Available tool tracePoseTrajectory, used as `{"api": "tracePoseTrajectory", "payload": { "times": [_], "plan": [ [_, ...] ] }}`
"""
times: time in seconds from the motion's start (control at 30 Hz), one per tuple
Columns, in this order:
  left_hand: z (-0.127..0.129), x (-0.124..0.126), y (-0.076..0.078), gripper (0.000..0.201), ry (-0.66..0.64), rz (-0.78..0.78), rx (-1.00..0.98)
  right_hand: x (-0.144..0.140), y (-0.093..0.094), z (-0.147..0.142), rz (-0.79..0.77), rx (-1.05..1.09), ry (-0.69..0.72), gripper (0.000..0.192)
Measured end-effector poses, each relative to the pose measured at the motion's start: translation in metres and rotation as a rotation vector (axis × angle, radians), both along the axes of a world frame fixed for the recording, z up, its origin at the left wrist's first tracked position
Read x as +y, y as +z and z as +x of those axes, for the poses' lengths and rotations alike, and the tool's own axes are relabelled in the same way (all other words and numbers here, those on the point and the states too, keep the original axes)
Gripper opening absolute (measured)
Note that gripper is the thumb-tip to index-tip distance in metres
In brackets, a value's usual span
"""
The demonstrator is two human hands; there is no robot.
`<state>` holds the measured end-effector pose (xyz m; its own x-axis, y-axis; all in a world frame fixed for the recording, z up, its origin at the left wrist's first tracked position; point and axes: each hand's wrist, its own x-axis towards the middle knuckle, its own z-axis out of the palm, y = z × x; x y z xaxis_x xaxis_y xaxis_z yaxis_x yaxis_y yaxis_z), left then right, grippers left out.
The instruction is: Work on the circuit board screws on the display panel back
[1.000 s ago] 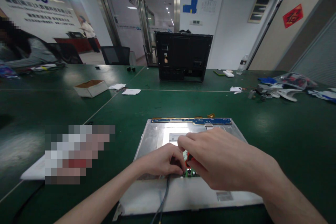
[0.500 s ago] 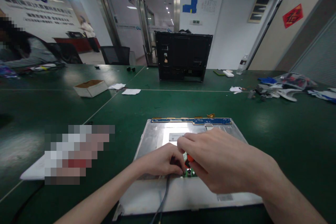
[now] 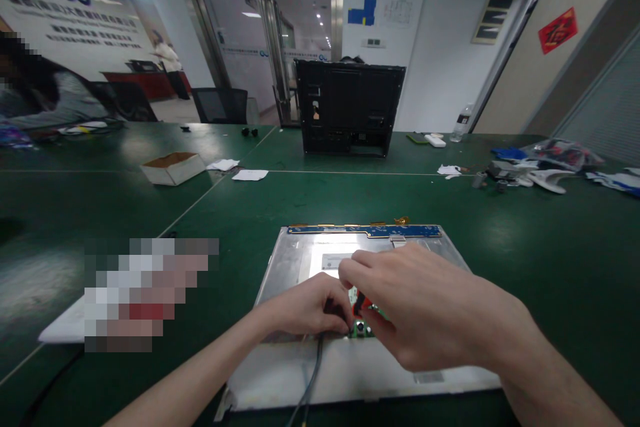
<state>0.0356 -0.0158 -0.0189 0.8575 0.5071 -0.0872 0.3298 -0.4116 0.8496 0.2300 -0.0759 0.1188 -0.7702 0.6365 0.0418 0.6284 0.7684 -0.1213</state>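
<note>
A flat display panel [image 3: 280, 373] lies on the green table, metal back up, with a long blue circuit board [image 3: 330, 231] along its far edge. My right hand [image 3: 425, 303] is closed round a screwdriver [image 3: 359, 303] with a red and black handle, held over a small green circuit board [image 3: 367, 330] near the panel's middle. The screwdriver's tip is hidden. Left of it, my left hand [image 3: 317, 305] has its fingers pinched down at the board's edge; what they grip is hidden. Dark cables [image 3: 316, 373] run from beneath this hand toward me.
A black monitor housing [image 3: 350, 107] stands at the back. An open white box [image 3: 173, 170] and paper scraps [image 3: 250, 175] lie to the left. Parts and plastic bags [image 3: 565, 155] are piled at right. A bottle [image 3: 462, 123] stands behind. Another person [image 3: 55, 90] sits far left.
The screwdriver's handle has turned in my right hand, showing more black, and the right fingers have shifted slightly. My left hand and the panel stay in place.
</note>
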Motion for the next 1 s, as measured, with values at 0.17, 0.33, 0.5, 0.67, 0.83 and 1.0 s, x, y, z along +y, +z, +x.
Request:
{"api": "tracePoseTrajectory", "payload": {
  "times": [0.17, 0.33, 0.5, 0.67, 0.83, 1.0],
  "plan": [
    [-0.0005, 0.0008, -0.0012, 0.011, -0.003, -0.004, 0.023, 0.0007, 0.0008, -0.0018, -0.011, -0.040, -0.010, 0.010],
    [-0.0013, 0.0024, -0.0040, 0.008, -0.022, 0.003, 0.002, 0.0019, 0.0004, -0.0037, -0.011, -0.050, -0.070, 0.004],
    [-0.0010, 0.0010, -0.0020, 0.006, -0.017, 0.002, -0.006, 0.0010, -0.0007, -0.0012, -0.027, -0.006, -0.056, 0.004],
    [-0.0006, 0.0001, 0.0012, 0.009, -0.006, -0.019, 0.010, 0.0003, 0.0010, 0.0004, -0.020, 0.007, 0.003, 0.010],
    [0.0001, 0.0003, 0.0043, 0.008, -0.001, 0.008, 0.016, 0.0005, 0.0011, -0.0014, -0.018, -0.010, -0.019, 0.008],
    [-0.0003, 0.0021, 0.0000, 0.007, -0.030, -0.005, 0.001, 0.0011, -0.0011, -0.0034, -0.002, -0.022, -0.063, 0.002]
  ]
}}
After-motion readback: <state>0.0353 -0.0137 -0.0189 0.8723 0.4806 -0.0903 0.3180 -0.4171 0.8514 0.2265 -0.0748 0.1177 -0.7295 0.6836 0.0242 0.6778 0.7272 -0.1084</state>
